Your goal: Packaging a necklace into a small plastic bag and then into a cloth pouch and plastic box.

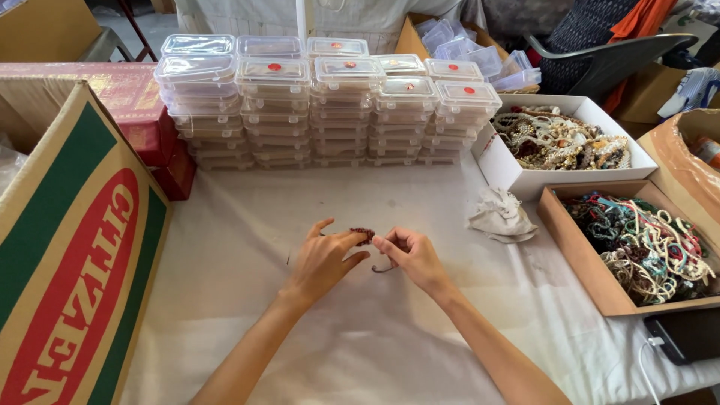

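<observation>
Item: dark red beaded piece [363, 235], small, pinched between fingertips of left hand [324, 259] and right hand [411, 255], held just above the white cloth-covered table [360, 337]. Behind: stacked clear plastic boxes [330, 105]. Right: brown tray of mixed beads [637, 247].

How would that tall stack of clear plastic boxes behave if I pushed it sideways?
The stack of clear boxes probably tips or slides apart: many thin layers piled loosely. The boxes look light, nearly empty. Smooth lids likely slip over each other on the white cloth.
</observation>
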